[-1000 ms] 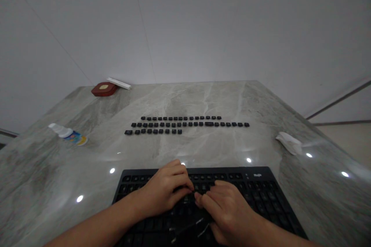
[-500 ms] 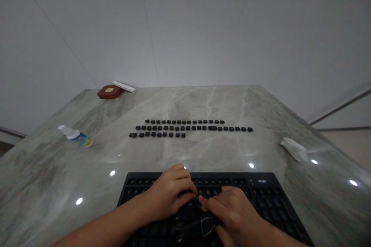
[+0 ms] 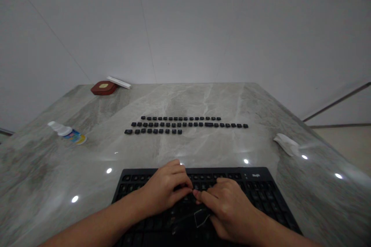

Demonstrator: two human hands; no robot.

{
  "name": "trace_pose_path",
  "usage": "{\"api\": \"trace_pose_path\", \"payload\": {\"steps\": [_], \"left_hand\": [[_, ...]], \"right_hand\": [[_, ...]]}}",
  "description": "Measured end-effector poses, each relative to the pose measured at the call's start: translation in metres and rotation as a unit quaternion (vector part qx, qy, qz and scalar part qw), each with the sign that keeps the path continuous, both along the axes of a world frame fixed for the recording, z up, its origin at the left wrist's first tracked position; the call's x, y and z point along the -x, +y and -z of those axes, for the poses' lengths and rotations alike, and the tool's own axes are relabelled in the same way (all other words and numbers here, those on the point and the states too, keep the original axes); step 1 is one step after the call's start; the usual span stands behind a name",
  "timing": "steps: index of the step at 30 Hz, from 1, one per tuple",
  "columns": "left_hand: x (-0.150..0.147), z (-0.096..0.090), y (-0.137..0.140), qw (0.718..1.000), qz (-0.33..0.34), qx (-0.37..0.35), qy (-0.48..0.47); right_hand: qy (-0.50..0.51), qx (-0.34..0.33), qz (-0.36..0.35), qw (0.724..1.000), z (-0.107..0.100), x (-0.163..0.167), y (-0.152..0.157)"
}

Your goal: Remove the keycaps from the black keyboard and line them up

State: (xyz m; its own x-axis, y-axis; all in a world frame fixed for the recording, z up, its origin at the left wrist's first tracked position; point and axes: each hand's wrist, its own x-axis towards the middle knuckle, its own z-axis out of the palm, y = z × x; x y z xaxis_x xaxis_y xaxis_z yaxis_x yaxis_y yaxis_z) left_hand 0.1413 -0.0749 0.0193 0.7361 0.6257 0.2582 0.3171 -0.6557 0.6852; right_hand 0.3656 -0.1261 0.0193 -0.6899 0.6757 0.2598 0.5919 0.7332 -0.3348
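The black keyboard [image 3: 255, 173] lies in front of me, partly covered by both arms. My left hand [image 3: 169, 183] is closed over its upper middle, thumb and fingertips pinched together; what they hold is too small to make out. Touching those fingertips are the thumb and forefinger of my right hand [image 3: 227, 206], which is also closed. From under the right palm sticks a wire keycap puller [image 3: 199, 219], its bent wire loop showing above the keys and its dark handle blurred. Beyond the keyboard, loose black keycaps [image 3: 208, 124] lie in three rows.
On the left of the marble-look table [image 3: 232, 100] a small spray bottle [image 3: 68, 132] lies on its side. A reddish-brown case [image 3: 103, 88] and a white strip [image 3: 119, 82] are at the back left. Crumpled white tissue [image 3: 286, 144] lies at the right.
The whole view has shifted a little, so the table and hands appear slightly up and left. Both hands stay together over the same part of the keyboard, fingertips a bit closer.
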Motion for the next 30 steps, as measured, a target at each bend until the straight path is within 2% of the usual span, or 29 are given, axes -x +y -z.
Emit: {"api": "trace_pose_path", "payload": {"steps": [7, 13, 17, 24, 30], "left_hand": [[-0.001, -0.001, 0.001, 1.0, -0.006, -0.002, 0.01], [0.0, 0.001, 0.001, 1.0, -0.009, -0.002, 0.014], [0.0, 0.003, 0.002, 1.0, -0.006, -0.002, 0.021], [0.0, 0.004, 0.003, 1.0, -0.009, -0.009, 0.025], [0.0, 0.005, 0.002, 1.0, -0.017, -0.023, 0.009]], "right_hand": [[-0.048, 0.066, 0.012, 0.997, -0.008, 0.001, 0.003], [0.018, 0.128, 0.023, 0.991, -0.003, -0.002, 0.008], [0.074, 0.106, 0.014, 0.992, 0.002, -0.005, 0.009], [0.13, 0.004, -0.044, 0.991, -0.002, -0.005, 0.009], [0.117, 0.006, -0.058, 0.991, -0.004, -0.008, 0.008]]}}
